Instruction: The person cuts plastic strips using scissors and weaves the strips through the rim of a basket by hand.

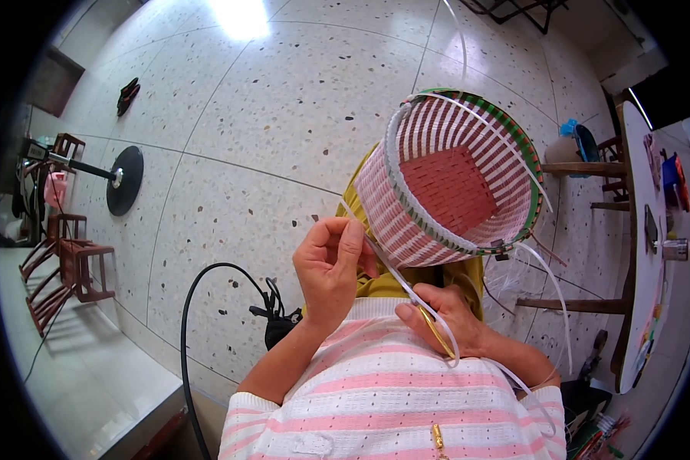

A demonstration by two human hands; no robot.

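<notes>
A white plastic strip [389, 264] runs between my two hands in front of my body. My left hand [331, 264] pinches it near one end, thumb against the fingers. Closed around the same strip lower down, my right hand [445, 318] also has a gold loop [435, 331] against its palm, which looks like a scissors handle. The blades are hidden. A woven basket [376, 203] in pink and white, with a red base inside and a green band at the rim, leans on my legs just beyond my hands. Loose white strips hang off its rim.
To the right stands a white-topped table [636, 230] with a metal cup [675, 249]. A round black stand base [126, 181] and small wooden chairs [80, 264] are at left. A black cable [185, 330] curves beside me. One dark shoe [128, 97] lies on the speckled floor.
</notes>
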